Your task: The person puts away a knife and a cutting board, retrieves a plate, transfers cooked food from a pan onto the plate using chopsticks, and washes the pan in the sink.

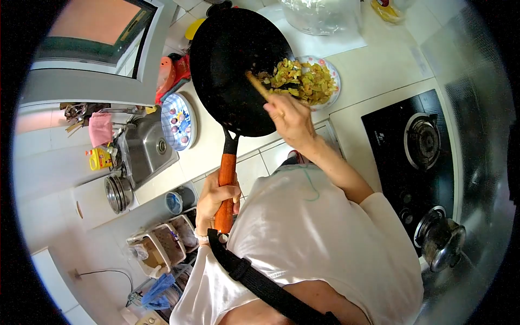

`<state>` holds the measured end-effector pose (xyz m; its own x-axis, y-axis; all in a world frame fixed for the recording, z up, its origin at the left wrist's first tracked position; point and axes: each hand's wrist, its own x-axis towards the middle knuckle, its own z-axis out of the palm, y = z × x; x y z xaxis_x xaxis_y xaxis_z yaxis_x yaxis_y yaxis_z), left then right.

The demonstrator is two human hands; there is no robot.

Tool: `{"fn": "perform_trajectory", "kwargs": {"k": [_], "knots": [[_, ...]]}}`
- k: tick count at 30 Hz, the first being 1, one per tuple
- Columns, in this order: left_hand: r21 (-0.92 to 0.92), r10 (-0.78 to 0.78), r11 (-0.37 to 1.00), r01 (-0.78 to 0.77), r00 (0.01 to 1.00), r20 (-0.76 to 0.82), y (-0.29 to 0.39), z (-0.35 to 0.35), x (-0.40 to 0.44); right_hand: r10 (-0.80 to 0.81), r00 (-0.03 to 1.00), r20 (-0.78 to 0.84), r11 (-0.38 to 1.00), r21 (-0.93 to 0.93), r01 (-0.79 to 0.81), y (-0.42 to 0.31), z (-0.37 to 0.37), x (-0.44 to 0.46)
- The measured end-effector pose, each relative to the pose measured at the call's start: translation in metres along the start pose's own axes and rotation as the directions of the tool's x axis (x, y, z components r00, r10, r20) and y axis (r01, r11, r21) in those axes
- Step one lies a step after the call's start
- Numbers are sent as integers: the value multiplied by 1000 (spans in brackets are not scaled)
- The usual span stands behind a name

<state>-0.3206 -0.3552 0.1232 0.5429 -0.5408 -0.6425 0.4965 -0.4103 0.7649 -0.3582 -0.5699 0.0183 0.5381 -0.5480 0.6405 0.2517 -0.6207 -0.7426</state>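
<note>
My left hand [215, 199] is wrapped round the reddish wooden handle of a black wok [227, 65]. The wok is tipped, its right rim over a patterned plate [337, 81]. In my right hand [292, 120] is a wooden spatula [257, 85], its end inside the wok; the end is partly blurred. Chopped yellow-green food [316, 81] lies on the plate and runs back over the wok's rim. Most of the wok's inside is bare and dark, with a few small bits stuck to it.
A gas hob [398, 141] is at the right, with a lidded pot [444, 246] on its near burner. Leftward are a blue-and-white dish [191, 123] of small round items and a steel sink [138, 157]. An open window [142, 59] juts in at upper left. A plastic bag [319, 16] stands behind the plate.
</note>
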Motion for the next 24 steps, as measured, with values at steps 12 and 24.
{"fn": "perform_trajectory", "kwargs": {"k": [12, 24], "knots": [[-51, -28, 998, 29, 1000, 12, 2, -4, -2, 8, 1000, -4, 997, -82, -8, 14, 12, 0], [1, 12, 1000, -12, 1000, -8, 1, -4, 0, 187, 982, -32, 965, -180, -189, 28, -2, 4]]}}
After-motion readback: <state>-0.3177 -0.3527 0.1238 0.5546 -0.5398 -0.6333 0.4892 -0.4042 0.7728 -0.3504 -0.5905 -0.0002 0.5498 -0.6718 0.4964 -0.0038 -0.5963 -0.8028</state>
